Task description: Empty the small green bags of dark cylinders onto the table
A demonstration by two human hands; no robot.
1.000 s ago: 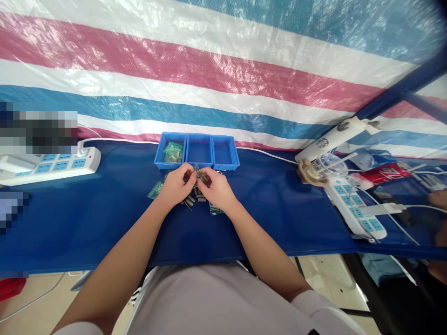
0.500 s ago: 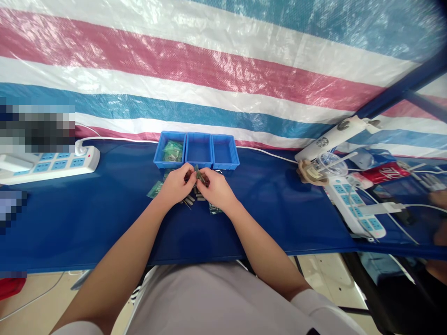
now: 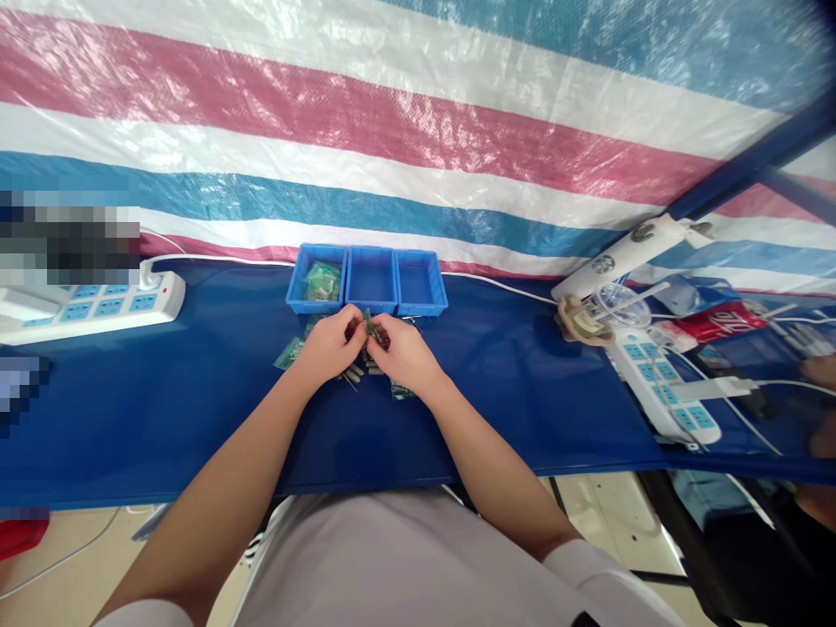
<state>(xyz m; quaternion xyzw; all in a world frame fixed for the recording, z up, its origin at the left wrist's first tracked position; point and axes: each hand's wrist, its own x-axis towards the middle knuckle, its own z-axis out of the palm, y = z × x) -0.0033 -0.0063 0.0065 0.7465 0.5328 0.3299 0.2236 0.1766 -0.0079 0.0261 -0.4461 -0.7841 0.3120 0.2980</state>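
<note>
My left hand (image 3: 334,347) and my right hand (image 3: 406,353) meet at the middle of the table, in front of the blue bins. Between their pinched fingertips is a small, flat dark-green piece (image 3: 368,322), too small to name surely. Both hands are closed on it, the fingers hiding most of its lower part. Beneath them lie several thin metal pieces (image 3: 353,374), partly covered by my palms. A green packet (image 3: 288,353) rests beside my left wrist. Under my right hand another greenish packet (image 3: 401,391) shows with small metal parts.
Three joined blue bins (image 3: 396,309) stand behind my hands; the left one holds green packets (image 3: 321,282). Power strips lie at left (image 3: 163,300) and right (image 3: 659,387). A white tube (image 3: 604,261), a plastic cup (image 3: 623,305) and a red can (image 3: 722,324) stand or lie right. Someone's arm shows far right.
Almost nothing differs. The view has shifted very slightly, and both hands keep the same pinch on the green piece.
</note>
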